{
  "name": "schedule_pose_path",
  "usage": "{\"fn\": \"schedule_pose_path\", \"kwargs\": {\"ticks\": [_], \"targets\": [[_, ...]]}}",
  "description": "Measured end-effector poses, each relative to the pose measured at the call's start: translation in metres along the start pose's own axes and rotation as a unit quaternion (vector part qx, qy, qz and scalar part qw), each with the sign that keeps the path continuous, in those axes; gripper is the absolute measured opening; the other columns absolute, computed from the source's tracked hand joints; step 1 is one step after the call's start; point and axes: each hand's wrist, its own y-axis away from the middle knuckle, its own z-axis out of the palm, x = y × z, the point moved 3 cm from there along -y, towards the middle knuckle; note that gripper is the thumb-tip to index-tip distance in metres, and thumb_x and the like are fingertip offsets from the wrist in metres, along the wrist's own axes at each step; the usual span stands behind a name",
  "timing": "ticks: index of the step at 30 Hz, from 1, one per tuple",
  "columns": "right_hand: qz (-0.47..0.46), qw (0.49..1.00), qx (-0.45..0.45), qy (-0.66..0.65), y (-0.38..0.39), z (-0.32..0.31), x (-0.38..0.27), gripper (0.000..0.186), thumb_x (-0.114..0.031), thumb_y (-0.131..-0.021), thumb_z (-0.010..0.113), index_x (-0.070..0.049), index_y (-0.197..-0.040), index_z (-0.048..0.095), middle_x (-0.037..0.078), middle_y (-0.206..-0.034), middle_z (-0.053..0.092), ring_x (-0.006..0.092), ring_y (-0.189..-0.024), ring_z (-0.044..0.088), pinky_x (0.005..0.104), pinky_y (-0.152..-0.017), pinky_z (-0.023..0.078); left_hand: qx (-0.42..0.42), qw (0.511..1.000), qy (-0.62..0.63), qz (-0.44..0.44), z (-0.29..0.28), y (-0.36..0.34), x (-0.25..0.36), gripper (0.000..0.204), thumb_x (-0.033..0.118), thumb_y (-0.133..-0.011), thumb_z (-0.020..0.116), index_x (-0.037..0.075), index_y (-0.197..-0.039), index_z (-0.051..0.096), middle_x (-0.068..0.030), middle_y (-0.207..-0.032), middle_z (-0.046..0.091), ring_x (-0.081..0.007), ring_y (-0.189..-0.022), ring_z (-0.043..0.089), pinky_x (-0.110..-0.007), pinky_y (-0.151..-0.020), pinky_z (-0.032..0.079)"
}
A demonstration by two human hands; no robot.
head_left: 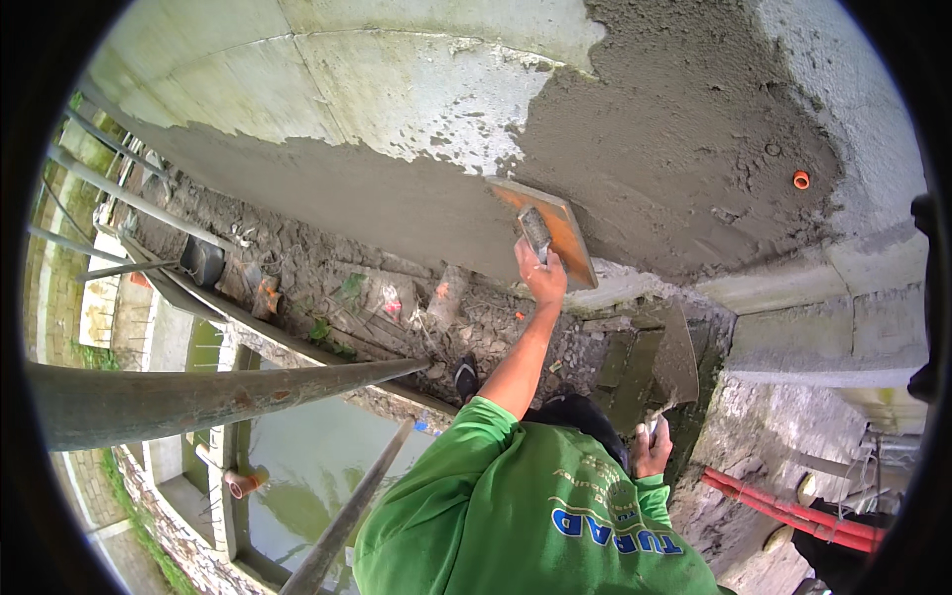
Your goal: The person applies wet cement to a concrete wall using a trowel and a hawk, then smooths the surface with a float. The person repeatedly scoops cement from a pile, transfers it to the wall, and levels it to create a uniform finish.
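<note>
My left hand (542, 276) is closed round the mortar-crusted handle of a plastering float (570, 233), an orange-backed rectangular board. The float lies against the wet grey mortar (416, 203) on the concrete wall, near the wall's lower edge. Lower and to the right, my right hand (651, 451) grips the handle of a trowel (675, 355). Its broad, mortar-coloured blade points away from me, over muddy boards. Rough fresh mortar (684, 139) covers the wall to the right of the float; paler bare concrete (377, 89) shows above it.
An orange pipe end (801, 179) sticks out of the wall at right. Metal poles (228, 397) cross the left side. Debris and mud (327, 268) lie along the wall's foot, and greenish water (307, 466) fills a walled basin below. Red pipes (793, 511) run at the lower right.
</note>
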Motion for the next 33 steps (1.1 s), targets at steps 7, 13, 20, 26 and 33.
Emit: {"fn": "schedule_pose_path", "kwargs": {"ticks": [7, 13, 20, 26, 33], "targets": [[0.004, 0.999, 0.003, -0.045, -0.017, -0.014, -0.02, 0.031, -0.015, -0.091, 0.062, 0.003, -0.116, 0.056, -0.005, -0.067, 0.044, 0.003, -0.056, 0.035, 0.0217, -0.048, 0.028, -0.17, 0.981, 0.093, -0.002, -0.022, 0.066, 0.042, 0.05, -0.005, -0.072, 0.051, -0.001, -0.122, 0.053, -0.0219, -0.116, 0.054, -0.04, -0.113, 0.052, -0.042, -0.098, 0.041], [0.015, 0.988, -0.068, -0.137, -0.036, 0.028, -0.035, 0.03, -0.014, -0.092, 0.061, 0.003, -0.116, 0.056, -0.005, -0.069, 0.048, 0.0035, -0.057, 0.037, 0.0219, -0.049, 0.029, -0.144, 0.974, 0.146, -0.095, -0.098, 0.073, -0.031, 0.05, -0.008, -0.073, 0.056, 0.002, -0.122, 0.055, -0.011, -0.105, 0.063, -0.0248, -0.097, 0.062, -0.035, -0.09, 0.047], [-0.075, 0.976, -0.201, 0.035, -0.059, 0.094, -0.02, 0.034, -0.022, -0.084, 0.07, 0.0, -0.109, 0.059, 0.006, -0.072, 0.059, 0.0111, -0.063, 0.051, 0.0298, -0.061, 0.046, 0.113, 0.854, 0.394, -0.319, -0.208, -0.019, -0.106, 0.048, -0.007, -0.077, 0.053, 0.009, -0.122, 0.049, -0.0069, -0.093, 0.06, -0.0224, -0.073, 0.06, -0.039, -0.064, 0.056], [-0.036, 0.916, -0.365, 0.161, -0.085, 0.177, 0.007, 0.04, -0.028, -0.082, 0.069, -0.004, -0.111, 0.06, 0.022, -0.095, 0.068, 0.0421, -0.092, 0.065, 0.0462, -0.079, 0.051, 0.087, 0.858, 0.382, -0.331, -0.266, -0.042, -0.106, 0.03, 0.0, -0.086, 0.056, 0.008, -0.115, 0.049, -0.0102, -0.097, 0.064, -0.0263, -0.084, 0.066, -0.04, -0.069, 0.054], [-0.027, 0.765, -0.488, 0.42, -0.064, 0.232, 0.055, 0.055, -0.04, -0.077, 0.065, -0.006, -0.121, 0.057, 0.026, -0.116, 0.062, 0.0411, -0.11, 0.06, 0.0486, -0.095, 0.047, 0.114, 0.784, 0.415, -0.448, -0.267, -0.011, -0.145, 0.02, 0.017, -0.095, 0.054, 0.006, -0.111, 0.059, -0.0082, -0.101, 0.066, -0.0258, -0.091, 0.065, -0.043, -0.077, 0.053]]}}
